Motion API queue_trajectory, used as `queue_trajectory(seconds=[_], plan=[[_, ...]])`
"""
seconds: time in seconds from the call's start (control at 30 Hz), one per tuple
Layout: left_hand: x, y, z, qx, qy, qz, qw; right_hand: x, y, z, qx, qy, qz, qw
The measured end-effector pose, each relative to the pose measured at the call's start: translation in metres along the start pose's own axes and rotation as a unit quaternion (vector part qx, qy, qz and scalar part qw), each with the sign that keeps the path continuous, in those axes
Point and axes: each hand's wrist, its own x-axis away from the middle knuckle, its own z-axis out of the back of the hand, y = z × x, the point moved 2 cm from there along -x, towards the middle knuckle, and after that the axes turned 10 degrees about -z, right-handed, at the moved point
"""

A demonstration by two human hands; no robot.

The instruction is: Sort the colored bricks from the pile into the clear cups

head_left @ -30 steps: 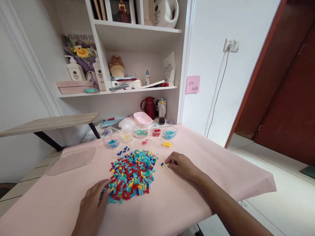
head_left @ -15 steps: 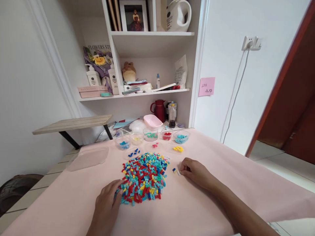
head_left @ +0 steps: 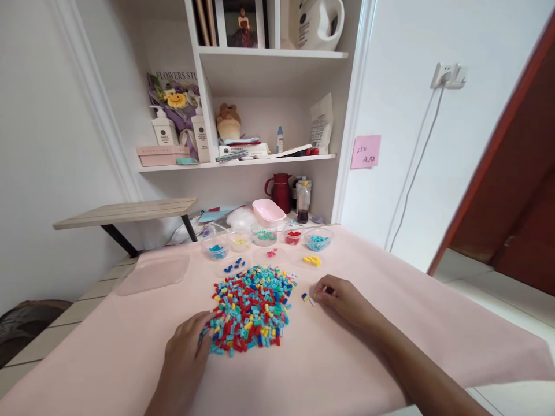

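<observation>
A heap of small toy building bricks in red, light blue, yellow, green and dark blue lies on the pink-covered table. My left hand rests at the heap's left edge, its thumb and fingers apart, with the fingertips touching bricks there. To the right of the heap, my right hand is low over the table with its fingers curled and thumb drawn in. What it pinches, if anything, is hidden. Just beside its fingertips are a few loose bricks, among them dark blue, yellow and white.
Behind the heap stand clear tubs of sorted bricks: blue, green, red and light blue. Yellow bricks lie in a shallow lid. A clear lid is at left. A pink basket sits farther back.
The view has shifted slightly. My right hand stays by the loose bricks, its fingers curled and slightly turned. My left hand stays at the heap's edge.
</observation>
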Motion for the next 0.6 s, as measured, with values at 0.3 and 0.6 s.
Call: queue_trajectory(seconds=[0.3,0.6], plan=[[-0.004,-0.003,-0.001,-0.007,-0.012,0.002,1.0,0.005,-0.007,-0.005,-0.185,-0.068,-0.037,0.98],[0.003,0.009,-0.002,0.011,-0.004,0.028,1.0,-0.049,-0.002,-0.007,-0.236,-0.095,-0.1,0.962]])
